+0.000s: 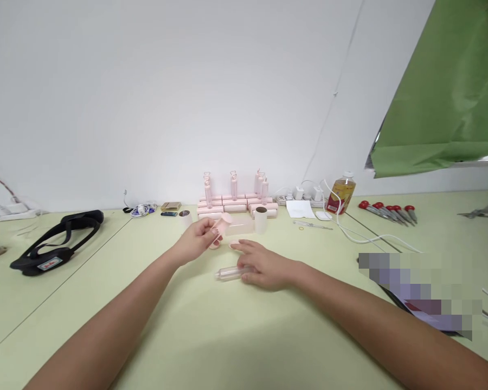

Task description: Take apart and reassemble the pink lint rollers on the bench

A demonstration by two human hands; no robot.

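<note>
My left hand (196, 241) is closed around a pale pink flared piece (224, 220), its wide end tipped up to the right. Beneath those fingers a small round pink part (215, 245) shows partly. My right hand (266, 265) is low over the table with its fingers spread. Its fingertips reach a flat pink disc (233, 245). A clear, slim bottle (226, 273) lies on its side, its right end covered by my right thumb and fingers; whether they press on it is hard to see.
Stacked pink tubes (236, 205) bear several upright clear pink bottles (233, 186) by the wall. Two open cylinders (261, 222) flank a pale block (239, 226). A black strap (61, 244) lies left; a drink bottle (341, 194), white cable (361, 238) and red-ended tools (386, 211) are right.
</note>
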